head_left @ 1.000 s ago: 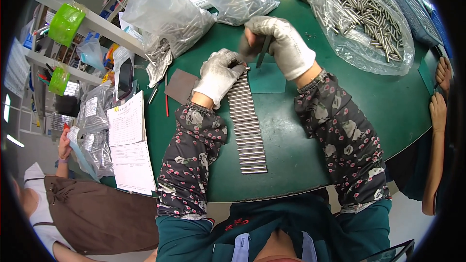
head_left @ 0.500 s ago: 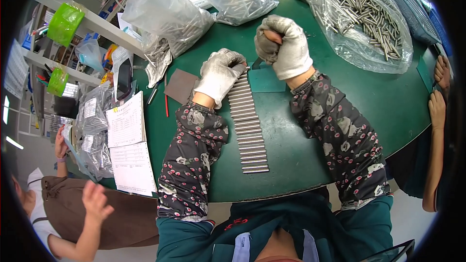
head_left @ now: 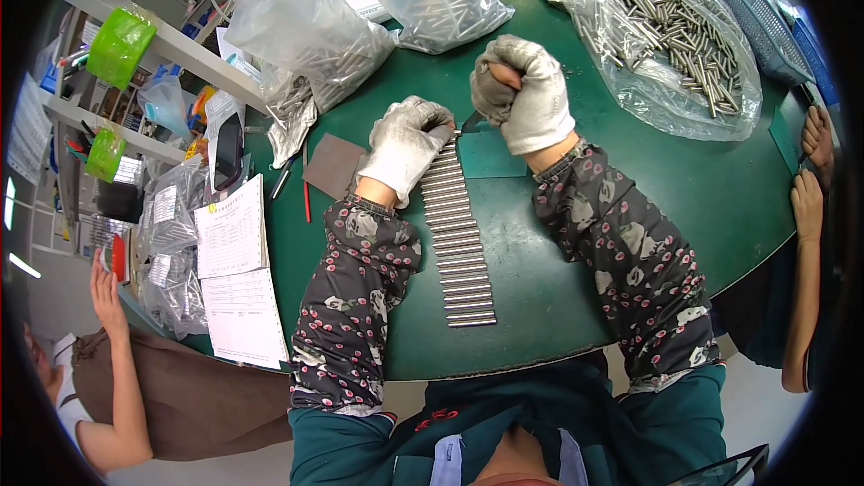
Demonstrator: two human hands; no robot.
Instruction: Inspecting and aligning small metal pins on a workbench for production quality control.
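Observation:
A row of short metal pins (head_left: pixel 457 229) lies side by side on the green table, running from near the front edge up to my left hand. My left hand (head_left: pixel 407 146), in a worn white glove, is closed at the far end of the row, its fingertips pinching a pin whose end barely shows. My right hand (head_left: pixel 524 94), also gloved and with a bare thumb tip showing, is wrapped in a fist round a tool with a dark flat blade (head_left: pixel 471 121). The blade's tip is beside the pin end at my left fingertips. The fist hides the tool's handle.
A teal sheet (head_left: pixel 493 155) and a brown square sheet (head_left: pixel 333 165) flank the row. Bags of pins (head_left: pixel 315 31) stand at the back; an open bag (head_left: pixel 675 31) lies far right. Papers (head_left: pixel 238 306), a red pen (head_left: pixel 307 189) and a phone (head_left: pixel 228 153) lie left. Other people sit either side.
My right hand and the blade have shifted slightly, with the blade staying by the pin end. My left hand keeps its hold. The person at the left has moved a hand up to the table edge.

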